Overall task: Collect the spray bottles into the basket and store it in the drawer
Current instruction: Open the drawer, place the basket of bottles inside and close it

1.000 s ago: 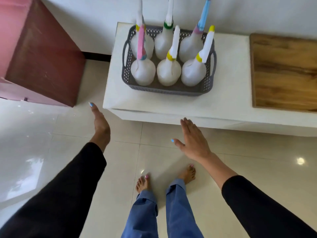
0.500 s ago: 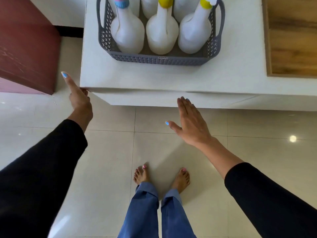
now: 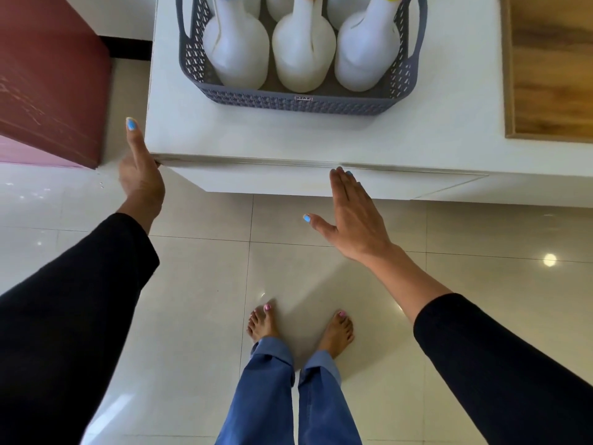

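A grey perforated basket [image 3: 308,104] stands on the white cabinet top [image 3: 244,136], holding several white spray bottles [image 3: 303,49] upright; their heads are cut off by the frame's top edge. Below the top's front edge runs the white drawer front [image 3: 272,181]. My left hand [image 3: 139,175] is at the cabinet's left front corner, thumb pointing up along the side, fingers hidden under the top's edge. My right hand [image 3: 353,220] is flat and open, fingers together, with the fingertips at the drawer front's upper edge.
A dark red box-like piece of furniture [image 3: 48,85] stands close on the left of the cabinet. A wooden board [image 3: 552,65] lies on the cabinet top at the right. My bare feet [image 3: 298,326] stand on glossy cream floor tiles.
The view has dropped and come closer to the cabinet. Both hands have moved forward: the left has reached the cabinet's left corner and the right has reached the drawer front.
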